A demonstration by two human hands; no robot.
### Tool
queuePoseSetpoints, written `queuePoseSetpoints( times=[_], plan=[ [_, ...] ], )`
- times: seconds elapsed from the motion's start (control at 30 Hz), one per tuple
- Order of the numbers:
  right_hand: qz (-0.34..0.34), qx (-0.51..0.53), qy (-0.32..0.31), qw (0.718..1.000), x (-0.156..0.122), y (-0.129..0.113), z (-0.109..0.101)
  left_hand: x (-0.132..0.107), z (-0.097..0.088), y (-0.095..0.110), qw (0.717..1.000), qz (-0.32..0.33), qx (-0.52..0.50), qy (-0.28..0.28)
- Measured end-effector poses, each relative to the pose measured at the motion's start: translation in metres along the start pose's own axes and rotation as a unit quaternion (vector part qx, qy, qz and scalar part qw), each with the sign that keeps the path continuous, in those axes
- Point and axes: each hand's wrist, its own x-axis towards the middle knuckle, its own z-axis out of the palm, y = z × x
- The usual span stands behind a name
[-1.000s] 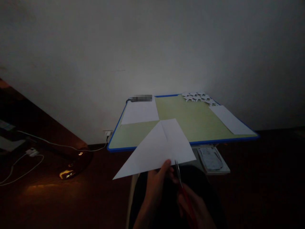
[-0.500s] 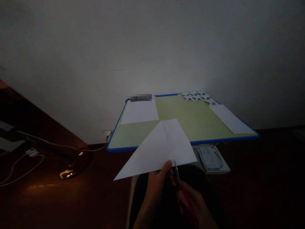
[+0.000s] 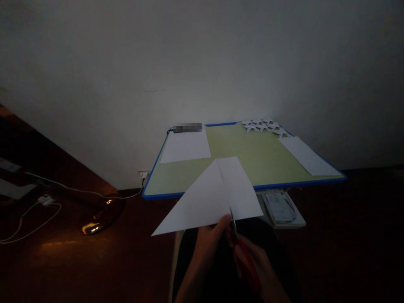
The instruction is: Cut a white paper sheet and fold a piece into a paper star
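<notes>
My left hand [image 3: 206, 248] pinches the lower edge of a folded white paper [image 3: 211, 195], a triangle shape held up in front of the table. My right hand [image 3: 260, 269] grips red-handled scissors [image 3: 243, 250]; their blades meet the paper's lower edge right beside my left thumb. The paper's fold line runs up from the blades to the top point.
A green table with a blue rim [image 3: 249, 160] stands against the white wall. On it lie a white sheet [image 3: 185, 147] at left, another sheet [image 3: 307, 155] at right and several small folded paper pieces [image 3: 263, 126] at the back. Cables [image 3: 34, 202] run over the dark floor at left.
The scissor blades have crept a little further up into the paper's lower edge. The paper and both hands have otherwise barely shifted.
</notes>
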Motion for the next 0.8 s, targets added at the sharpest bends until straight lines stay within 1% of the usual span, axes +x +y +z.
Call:
queuePoseSetpoints(
  times=[0.17, 0.37, 0.47, 0.63, 0.8],
  plan=[
    [-0.004, 0.006, -0.003, 1.000, 0.0009, 0.0036, 0.0004, -0.0012, 0.0016, 0.0019, 1.000, -0.011, -0.013, 0.004],
    [-0.004, 0.012, 0.010, 1.000, 0.0010, 0.0084, -0.0001, -0.0020, 0.0017, 0.0011, 1.000, 0.000, -0.014, 0.002],
    [-0.002, 0.010, 0.005, 1.000, 0.0005, 0.0071, -0.0011, -0.0026, 0.0011, 0.0019, 1.000, 0.002, 0.000, -0.002],
    [-0.010, 0.014, -0.001, 1.000, 0.0000, 0.0030, -0.0013, -0.0014, -0.0008, 0.0020, 1.000, 0.016, 0.016, 0.015],
    [-0.005, 0.024, 0.000, 1.000, 0.0001, 0.0051, -0.0009, 0.0011, -0.0042, -0.0024, 1.000, 0.012, 0.019, 0.004]
  ],
)
